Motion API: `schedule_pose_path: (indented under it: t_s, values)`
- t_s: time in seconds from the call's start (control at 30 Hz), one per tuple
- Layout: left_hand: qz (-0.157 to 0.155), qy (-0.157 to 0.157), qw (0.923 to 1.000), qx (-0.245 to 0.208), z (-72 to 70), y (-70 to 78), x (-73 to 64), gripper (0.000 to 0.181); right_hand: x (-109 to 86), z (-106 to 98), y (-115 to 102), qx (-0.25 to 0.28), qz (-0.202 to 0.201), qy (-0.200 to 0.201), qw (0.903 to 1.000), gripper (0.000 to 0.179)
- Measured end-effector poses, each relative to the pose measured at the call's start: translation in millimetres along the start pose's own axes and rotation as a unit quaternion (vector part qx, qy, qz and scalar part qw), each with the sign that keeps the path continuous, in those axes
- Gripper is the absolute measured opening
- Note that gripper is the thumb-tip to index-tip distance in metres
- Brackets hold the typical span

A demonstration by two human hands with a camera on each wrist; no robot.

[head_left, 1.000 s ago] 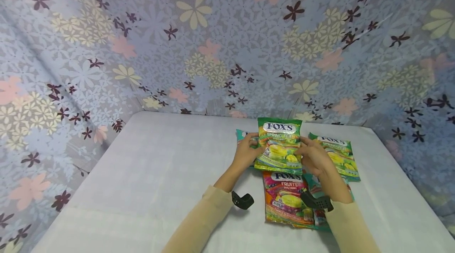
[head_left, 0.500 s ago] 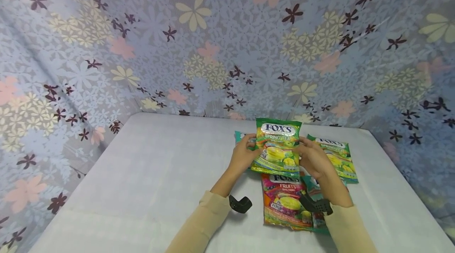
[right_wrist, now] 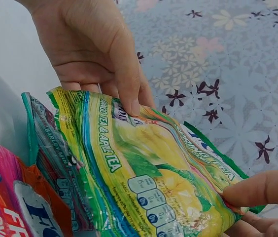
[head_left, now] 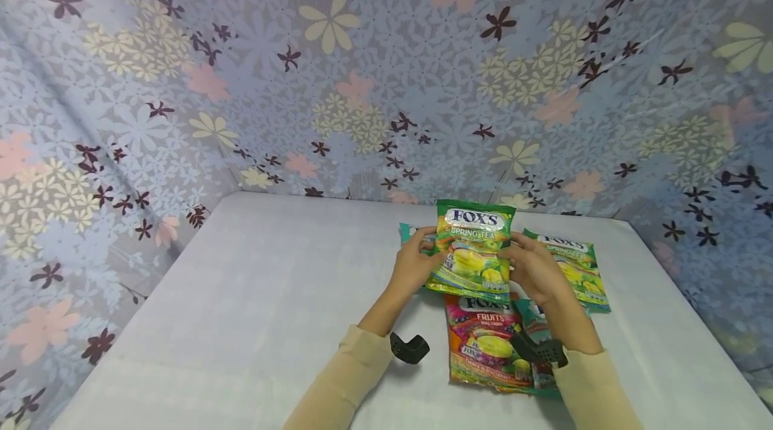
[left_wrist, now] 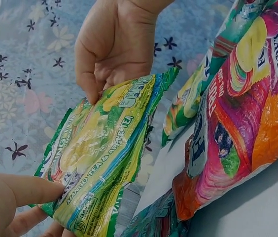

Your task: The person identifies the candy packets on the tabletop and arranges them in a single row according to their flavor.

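A green and yellow Fox's Spring Tea candy bag [head_left: 474, 255] is held up facing me between both hands. My left hand [head_left: 413, 262] pinches its left edge, thumb on the front and fingers behind, as the left wrist view shows. On the opposite edge my right hand [head_left: 537, 269] pinches it the same way, its thumb pressing the printed front in the right wrist view. Behind the held bag, mostly covered, lies a teal candy bag [head_left: 407, 231]. Just below it a red and orange Fox's Fruits bag [head_left: 483, 343] lies on the white table [head_left: 272, 296].
A second Spring Tea bag [head_left: 580, 269] lies right of my right hand. Another teal bag [head_left: 540, 323] is partly under my right wrist, beside the Fruits bag. A flower-patterned cloth [head_left: 386, 81] rises behind the table's far edge and along its sides.
The held Spring Tea bag stays gripped in both hands and has tilted slightly. The hands have barely moved, and the other bags lie where they were.
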State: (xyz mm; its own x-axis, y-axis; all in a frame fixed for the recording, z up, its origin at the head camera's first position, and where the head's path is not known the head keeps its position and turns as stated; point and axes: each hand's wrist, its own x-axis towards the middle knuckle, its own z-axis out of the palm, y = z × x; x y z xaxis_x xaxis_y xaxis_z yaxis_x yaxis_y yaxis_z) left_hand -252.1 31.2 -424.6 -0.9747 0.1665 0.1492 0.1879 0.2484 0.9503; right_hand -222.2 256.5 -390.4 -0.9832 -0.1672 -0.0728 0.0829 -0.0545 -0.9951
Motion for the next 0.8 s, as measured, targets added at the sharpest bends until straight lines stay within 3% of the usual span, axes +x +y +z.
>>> schedule_pose_path:
  t_s: [0.43,0.63,0.8]
  values:
    - [-0.015,-0.014,0.9995,0.024,-12.7,-2.1,3.1,0.052,5.9,2,-2,-0.057,0.012,-0.014,0.9982,0.076]
    - [-0.022,-0.02,0.9989,0.037,-35.8,-12.9,5.3,0.054,20.3,21,8,-0.054,0.017,-0.002,0.9984,0.07]
    - [-0.042,-0.018,0.9969,0.064,-60.5,-25.0,5.6,0.054,35.5,44,22,-0.096,0.02,0.003,0.9952,0.064]
